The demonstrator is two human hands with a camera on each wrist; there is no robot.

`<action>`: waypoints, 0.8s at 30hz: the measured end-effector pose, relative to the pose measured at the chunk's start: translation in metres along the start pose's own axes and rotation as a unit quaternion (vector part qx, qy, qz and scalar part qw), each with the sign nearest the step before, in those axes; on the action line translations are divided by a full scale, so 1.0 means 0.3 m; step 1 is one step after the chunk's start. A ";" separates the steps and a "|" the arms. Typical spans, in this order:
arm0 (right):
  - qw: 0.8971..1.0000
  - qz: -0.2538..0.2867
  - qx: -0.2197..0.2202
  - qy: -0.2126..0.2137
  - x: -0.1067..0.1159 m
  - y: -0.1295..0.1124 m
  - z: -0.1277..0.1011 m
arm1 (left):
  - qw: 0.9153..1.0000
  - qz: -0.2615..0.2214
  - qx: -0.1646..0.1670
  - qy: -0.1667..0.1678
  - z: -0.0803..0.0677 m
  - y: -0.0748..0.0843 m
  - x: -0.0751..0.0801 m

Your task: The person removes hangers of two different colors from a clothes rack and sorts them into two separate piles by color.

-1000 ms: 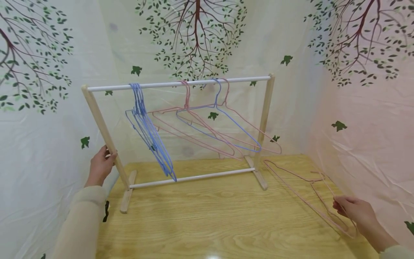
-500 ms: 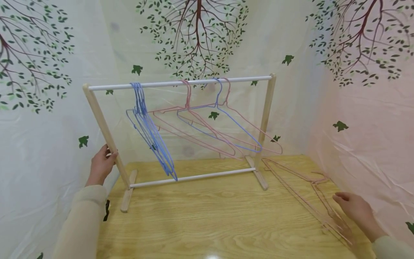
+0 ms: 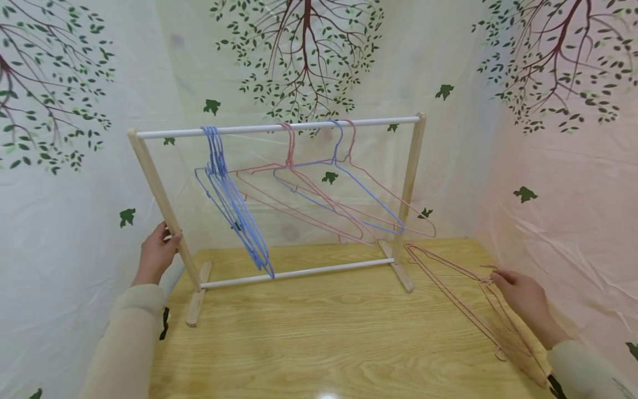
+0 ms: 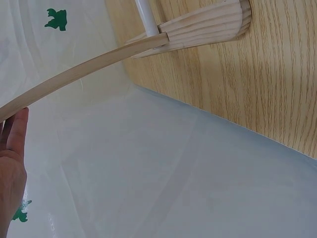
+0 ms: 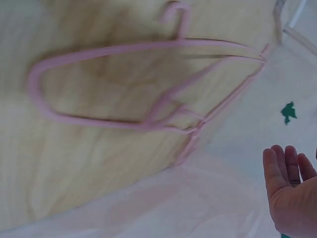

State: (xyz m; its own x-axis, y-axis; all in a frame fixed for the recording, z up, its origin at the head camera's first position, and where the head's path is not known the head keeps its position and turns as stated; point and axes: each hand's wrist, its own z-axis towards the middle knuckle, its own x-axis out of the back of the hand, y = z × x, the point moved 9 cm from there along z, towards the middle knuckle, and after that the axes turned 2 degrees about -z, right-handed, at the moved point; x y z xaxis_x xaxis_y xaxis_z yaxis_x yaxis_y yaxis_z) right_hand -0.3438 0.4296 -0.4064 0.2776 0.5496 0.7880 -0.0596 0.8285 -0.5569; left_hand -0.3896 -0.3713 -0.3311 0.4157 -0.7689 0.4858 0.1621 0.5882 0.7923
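Observation:
A wooden rack (image 3: 413,183) with a white top rod (image 3: 259,130) stands on the table. My left hand (image 3: 157,252) holds its left post (image 3: 159,194); the left wrist view shows that hand (image 4: 12,163) beside the post (image 4: 84,69). A bunch of blue hangers (image 3: 234,210) hangs at the rod's left, and mixed pink and blue hangers (image 3: 324,205) hang toward the right. Pink hangers (image 3: 463,293) lie flat on the table at the right. My right hand (image 3: 518,293) reaches with straight fingers to their hook end. The right wrist view shows the hand (image 5: 287,188) open, apart from the hangers (image 5: 148,84).
The wooden table (image 3: 324,338) is boxed in by plastic sheeting printed with trees (image 3: 573,183) on the left, back and right. The rack's feet (image 3: 196,302) and lower rod (image 3: 299,273) stand on the table's far half. The table's right edge runs close under the loose hangers.
My right hand let go of the loose pink hangers near their lower end and slid forward to their hook end. The hangers settled flat. My left hand stayed on the post.

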 end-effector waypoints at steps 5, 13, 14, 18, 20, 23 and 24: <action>0.998 0.040 0.024 0.030 0.023 -0.136 0.045 | 1.000 0.002 -0.001 -0.006 0.016 -0.006 -0.003; 0.994 0.075 0.051 0.067 0.076 -0.384 0.152 | 1.000 0.000 0.007 -0.019 0.038 -0.012 -0.013; 0.993 0.082 0.055 0.067 0.079 -0.417 0.165 | 1.000 -0.001 0.008 -0.020 0.040 -0.013 -0.014; 0.990 0.105 0.072 0.060 0.079 -0.542 0.212 | 1.000 -0.006 0.010 -0.026 0.051 -0.018 -0.016; 0.989 0.113 0.079 0.059 0.077 -0.596 0.234 | 1.000 -0.007 0.010 -0.028 0.057 -0.019 -0.017; 0.987 0.123 0.089 0.056 0.070 -0.670 0.263 | 0.999 -0.006 0.011 -0.030 0.066 -0.024 -0.019; 0.986 0.126 0.094 0.055 0.067 -0.694 0.272 | 0.999 -0.005 0.011 -0.030 0.069 -0.025 -0.019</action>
State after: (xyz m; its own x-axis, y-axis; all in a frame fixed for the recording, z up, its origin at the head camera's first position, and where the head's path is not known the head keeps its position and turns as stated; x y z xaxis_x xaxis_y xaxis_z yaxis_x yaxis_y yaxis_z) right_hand -0.4041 0.2770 -0.2533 0.3323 0.7344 0.5918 -0.3137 0.6778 -0.6650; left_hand -0.4117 -0.3765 -0.3321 0.3599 -0.7889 0.4981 0.1462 0.5750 0.8050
